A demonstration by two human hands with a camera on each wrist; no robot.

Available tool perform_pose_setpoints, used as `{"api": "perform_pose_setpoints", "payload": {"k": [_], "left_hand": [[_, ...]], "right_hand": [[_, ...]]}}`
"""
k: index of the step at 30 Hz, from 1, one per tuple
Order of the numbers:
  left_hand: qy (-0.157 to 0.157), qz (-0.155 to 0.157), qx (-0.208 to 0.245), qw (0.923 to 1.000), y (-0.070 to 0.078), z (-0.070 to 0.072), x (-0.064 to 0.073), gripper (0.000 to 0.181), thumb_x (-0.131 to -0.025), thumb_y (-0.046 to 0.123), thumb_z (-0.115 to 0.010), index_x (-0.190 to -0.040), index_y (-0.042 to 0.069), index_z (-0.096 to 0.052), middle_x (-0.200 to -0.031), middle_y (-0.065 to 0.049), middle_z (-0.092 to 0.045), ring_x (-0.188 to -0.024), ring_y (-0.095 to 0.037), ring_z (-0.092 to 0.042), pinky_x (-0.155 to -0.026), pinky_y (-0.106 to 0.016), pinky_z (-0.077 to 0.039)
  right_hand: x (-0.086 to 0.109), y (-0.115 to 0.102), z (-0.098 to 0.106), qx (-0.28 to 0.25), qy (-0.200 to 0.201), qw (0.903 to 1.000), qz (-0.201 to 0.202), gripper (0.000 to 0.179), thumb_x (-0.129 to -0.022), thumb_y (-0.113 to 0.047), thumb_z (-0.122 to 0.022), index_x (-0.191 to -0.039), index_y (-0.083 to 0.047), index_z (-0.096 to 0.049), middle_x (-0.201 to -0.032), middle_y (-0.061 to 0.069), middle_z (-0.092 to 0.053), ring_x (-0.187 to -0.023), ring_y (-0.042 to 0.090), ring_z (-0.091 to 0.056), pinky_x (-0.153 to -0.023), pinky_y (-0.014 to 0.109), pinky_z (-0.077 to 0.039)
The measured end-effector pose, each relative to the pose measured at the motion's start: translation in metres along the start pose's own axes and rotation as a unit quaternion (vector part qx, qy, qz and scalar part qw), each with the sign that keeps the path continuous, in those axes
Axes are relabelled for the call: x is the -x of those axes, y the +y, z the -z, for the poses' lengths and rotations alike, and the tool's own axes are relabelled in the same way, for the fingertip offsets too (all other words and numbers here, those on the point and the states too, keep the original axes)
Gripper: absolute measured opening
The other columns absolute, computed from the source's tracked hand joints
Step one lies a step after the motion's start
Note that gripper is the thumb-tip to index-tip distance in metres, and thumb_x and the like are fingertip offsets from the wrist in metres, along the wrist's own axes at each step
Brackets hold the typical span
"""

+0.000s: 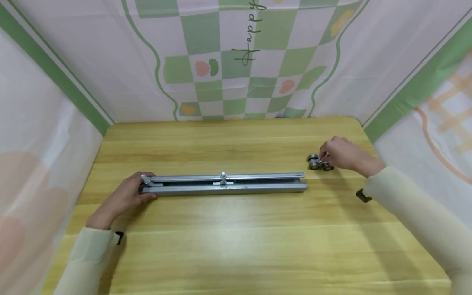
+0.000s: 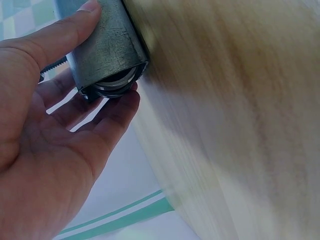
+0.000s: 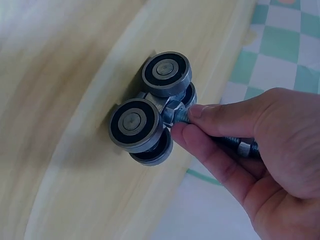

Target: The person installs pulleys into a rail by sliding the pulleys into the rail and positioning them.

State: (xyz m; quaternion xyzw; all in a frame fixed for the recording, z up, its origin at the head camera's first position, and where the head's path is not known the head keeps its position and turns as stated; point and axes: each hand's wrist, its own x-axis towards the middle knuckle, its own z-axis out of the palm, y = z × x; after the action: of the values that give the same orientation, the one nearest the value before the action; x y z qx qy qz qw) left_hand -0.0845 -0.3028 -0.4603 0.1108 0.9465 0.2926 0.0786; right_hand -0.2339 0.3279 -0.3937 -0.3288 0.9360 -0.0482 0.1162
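A silver sliding-door track (image 1: 258,188) lies lengthwise on the table, its slot facing up. My left hand (image 1: 125,194) grips the track's left end, thumb on the near side and fingers at the far side and end. A wheel (image 2: 117,84) shows inside that end in the left wrist view. One tilted bolt (image 1: 146,179) sticks out of the slot near this hand, and an upright bolt (image 1: 223,178) stands mid-track. Past the track's right end, my right hand (image 1: 343,153) pinches the threaded bolt (image 3: 181,116) of a roller trolley (image 3: 132,122) with several bearing wheels.
The wooden table (image 1: 228,241) has rounded back corners. Behind it hangs a white and green checked cloth (image 1: 200,32), with more printed cloth (image 1: 33,123) along the sides. Dark straps (image 1: 364,196) show at both wrists.
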Motion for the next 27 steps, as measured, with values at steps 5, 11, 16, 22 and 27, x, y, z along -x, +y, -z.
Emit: {"api": "perform_pose_setpoints", "payload": {"k": [5,11,16,22,27], "left_hand": [[0.001,-0.001,-0.001,1.0000,0.000,0.000,0.000,0.051,-0.092,0.004,-0.083,-0.135,-0.008,-0.059,-0.127,-0.031,-0.063,-0.117,-0.045,-0.063,-0.101,-0.063,-0.050],[0.004,-0.001,-0.002,1.0000,0.002,0.000,0.001,0.052,-0.091,0.006,-0.083,-0.135,-0.009,-0.059,-0.129,-0.034,-0.062,-0.119,-0.048,-0.062,-0.102,-0.064,-0.049],[0.009,-0.006,-0.002,0.9999,0.004,0.000,0.001,0.052,-0.091,0.006,-0.084,-0.135,-0.008,-0.059,-0.128,-0.034,-0.063,-0.119,-0.048,-0.062,-0.101,-0.064,-0.050],[0.006,-0.002,0.001,1.0000,0.003,0.001,0.003,0.052,-0.092,0.005,-0.083,-0.136,-0.008,-0.059,-0.131,-0.033,-0.062,-0.120,-0.047,-0.061,-0.102,-0.064,-0.049],[0.007,-0.004,0.001,1.0000,0.004,0.000,0.003,0.052,-0.091,0.005,-0.083,-0.136,-0.008,-0.059,-0.130,-0.033,-0.062,-0.120,-0.047,-0.062,-0.102,-0.064,-0.049]], "right_hand": [[0.008,-0.013,-0.004,0.011,0.009,0.9995,0.028,0.011,-0.085,0.007,-0.082,-0.088,-0.004,-0.081,-0.085,0.008,-0.078,-0.072,0.021,-0.073,-0.069,0.043,-0.063],[0.017,-0.027,-0.008,-0.005,0.013,0.9984,0.054,0.015,-0.082,0.009,-0.082,-0.087,-0.005,-0.081,-0.082,0.005,-0.078,-0.069,0.016,-0.072,-0.067,0.037,-0.063],[0.022,-0.033,-0.012,-0.008,0.018,0.9975,0.068,0.017,-0.081,0.011,-0.082,-0.085,-0.005,-0.081,-0.080,0.004,-0.077,-0.068,0.015,-0.072,-0.066,0.034,-0.063],[0.026,-0.039,-0.015,-0.010,0.019,0.9975,0.067,0.018,-0.080,0.013,-0.081,-0.085,-0.005,-0.081,-0.080,0.004,-0.077,-0.068,0.014,-0.071,-0.065,0.033,-0.062],[0.028,-0.047,-0.017,-0.007,0.018,0.9971,0.074,0.019,-0.082,0.012,-0.081,-0.084,-0.007,-0.080,-0.080,0.003,-0.077,-0.066,0.009,-0.068,-0.064,0.031,-0.061]]}}
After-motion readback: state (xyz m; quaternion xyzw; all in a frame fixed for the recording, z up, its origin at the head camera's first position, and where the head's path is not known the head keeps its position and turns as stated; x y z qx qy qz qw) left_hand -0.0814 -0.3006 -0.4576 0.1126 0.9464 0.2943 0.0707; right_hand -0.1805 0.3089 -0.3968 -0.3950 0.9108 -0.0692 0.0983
